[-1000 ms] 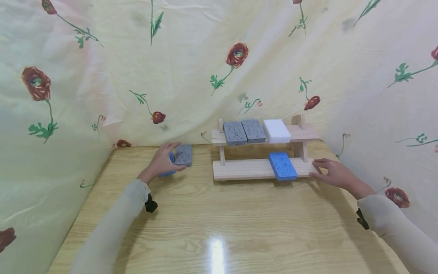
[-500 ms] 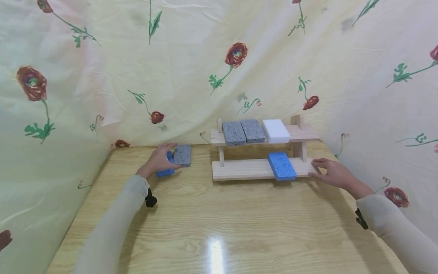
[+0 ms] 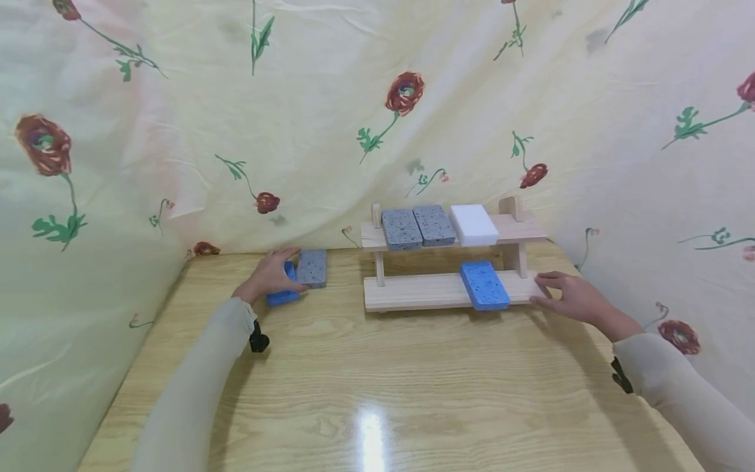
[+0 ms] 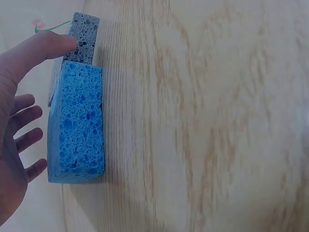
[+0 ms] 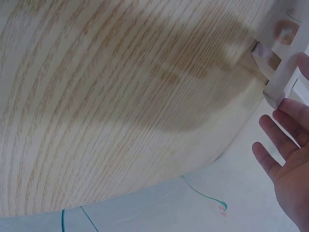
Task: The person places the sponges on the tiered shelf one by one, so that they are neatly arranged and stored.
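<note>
My left hand [image 3: 272, 272] is spread over a blue sponge [image 4: 82, 121] at the table's back left, partly covering it in the head view. Its thumb overlaps the end of a grey speckled sponge [image 3: 312, 267] beside the blue one. In the left wrist view the other fingers [image 4: 29, 116] stand apart from the blue sponge's side. My right hand [image 3: 569, 298] holds the right end of a two-tier wooden shelf's lower board [image 3: 419, 292], thumb in front and fingers behind. Another blue sponge [image 3: 484, 286] lies on that board.
On the upper board [image 3: 527, 227] lie two grey sponges [image 3: 402, 229] [image 3: 434, 225] and a white sponge [image 3: 474, 225]. A flower-printed cloth [image 3: 318, 131] hangs behind and beside the wooden table [image 3: 330, 373].
My left hand has shifted slightly left, off the grey sponge's near end, so more of both sponges shows. My right hand stays at the shelf's end. The head view has turned slightly.
</note>
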A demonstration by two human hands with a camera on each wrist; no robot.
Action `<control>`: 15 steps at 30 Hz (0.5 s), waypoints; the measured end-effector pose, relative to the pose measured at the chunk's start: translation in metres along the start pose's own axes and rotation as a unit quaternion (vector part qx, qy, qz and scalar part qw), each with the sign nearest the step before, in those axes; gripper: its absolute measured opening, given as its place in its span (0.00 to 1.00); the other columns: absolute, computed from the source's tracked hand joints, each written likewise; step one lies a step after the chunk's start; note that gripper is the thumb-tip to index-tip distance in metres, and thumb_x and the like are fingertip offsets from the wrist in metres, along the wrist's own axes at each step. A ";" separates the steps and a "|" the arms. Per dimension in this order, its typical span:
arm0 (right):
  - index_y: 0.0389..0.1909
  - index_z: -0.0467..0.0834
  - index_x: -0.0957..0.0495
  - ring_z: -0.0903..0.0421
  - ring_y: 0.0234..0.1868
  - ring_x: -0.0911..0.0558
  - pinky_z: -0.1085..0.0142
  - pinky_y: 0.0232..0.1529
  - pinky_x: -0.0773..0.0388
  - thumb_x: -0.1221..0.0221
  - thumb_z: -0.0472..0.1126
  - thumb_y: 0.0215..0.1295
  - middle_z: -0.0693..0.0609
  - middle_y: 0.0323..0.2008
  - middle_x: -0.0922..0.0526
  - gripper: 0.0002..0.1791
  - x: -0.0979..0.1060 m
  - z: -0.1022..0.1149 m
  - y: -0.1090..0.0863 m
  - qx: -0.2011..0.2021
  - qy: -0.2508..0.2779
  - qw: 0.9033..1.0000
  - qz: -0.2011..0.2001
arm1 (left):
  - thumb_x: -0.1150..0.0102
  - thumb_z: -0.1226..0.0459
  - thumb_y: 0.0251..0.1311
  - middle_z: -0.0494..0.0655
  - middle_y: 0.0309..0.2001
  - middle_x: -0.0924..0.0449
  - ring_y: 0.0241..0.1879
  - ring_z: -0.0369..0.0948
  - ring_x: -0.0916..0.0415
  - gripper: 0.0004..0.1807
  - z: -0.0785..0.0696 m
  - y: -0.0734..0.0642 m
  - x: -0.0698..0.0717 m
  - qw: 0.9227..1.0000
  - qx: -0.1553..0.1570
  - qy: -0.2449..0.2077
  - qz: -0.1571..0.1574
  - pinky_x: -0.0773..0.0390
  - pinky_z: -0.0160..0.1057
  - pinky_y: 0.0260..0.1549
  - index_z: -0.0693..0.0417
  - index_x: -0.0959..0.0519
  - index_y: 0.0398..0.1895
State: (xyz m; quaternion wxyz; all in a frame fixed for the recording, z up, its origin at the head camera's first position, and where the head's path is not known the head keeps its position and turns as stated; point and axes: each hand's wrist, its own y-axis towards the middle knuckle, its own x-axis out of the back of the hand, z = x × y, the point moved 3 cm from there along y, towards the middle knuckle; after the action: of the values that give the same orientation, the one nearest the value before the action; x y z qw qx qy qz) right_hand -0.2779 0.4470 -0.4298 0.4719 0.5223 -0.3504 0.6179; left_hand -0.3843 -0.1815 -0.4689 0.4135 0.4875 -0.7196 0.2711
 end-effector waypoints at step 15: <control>0.61 0.26 0.24 0.30 0.56 0.19 0.40 0.52 0.21 0.36 0.54 0.68 0.27 0.63 0.24 0.36 -0.001 -0.002 0.001 -0.006 0.002 1.000 0.001 | 0.23 0.46 0.45 0.62 0.79 0.47 0.77 0.65 0.55 0.62 0.006 0.010 -0.006 0.999 0.029 0.001 0.033 0.49 0.72 0.71 0.55 0.47 0.81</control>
State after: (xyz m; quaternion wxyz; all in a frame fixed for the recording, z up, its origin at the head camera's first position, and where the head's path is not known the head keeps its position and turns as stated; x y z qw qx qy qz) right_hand -0.2798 0.4485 -0.4313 0.4751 0.5181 -0.3536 0.6171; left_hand -0.3949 -0.1796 -0.4775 0.3907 0.4751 -0.7266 0.3061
